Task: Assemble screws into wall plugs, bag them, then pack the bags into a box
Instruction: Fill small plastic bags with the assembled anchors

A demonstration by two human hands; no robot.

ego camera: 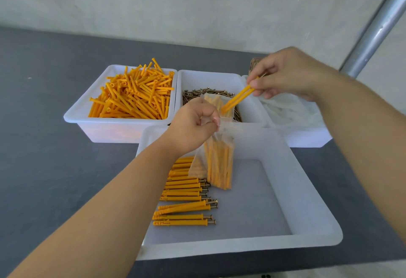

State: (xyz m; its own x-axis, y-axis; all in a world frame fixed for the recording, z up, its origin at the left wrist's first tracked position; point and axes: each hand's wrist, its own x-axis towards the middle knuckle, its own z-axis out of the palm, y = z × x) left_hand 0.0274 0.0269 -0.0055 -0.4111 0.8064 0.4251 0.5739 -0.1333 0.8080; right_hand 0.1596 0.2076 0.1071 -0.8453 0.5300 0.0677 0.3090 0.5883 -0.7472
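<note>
My left hand (193, 124) pinches the top edge of a clear plastic bag (216, 163) that hangs over the near white tray (307, 201) and holds several orange plugs. My right hand (285, 73) pinches two orange plugs with screws (238, 98) by their heads, their tips pointing down into the bag's mouth. Several assembled plugs with screws (184, 201) lie in a row on the left of the near tray.
Three white bins stand behind the tray: loose orange wall plugs (131, 93) on the left, brown screws (197, 94) in the middle, clear bags (287, 111) on the right. A metal pole (377, 27) slants at the far right. Dark table surface (44, 124) surrounds them.
</note>
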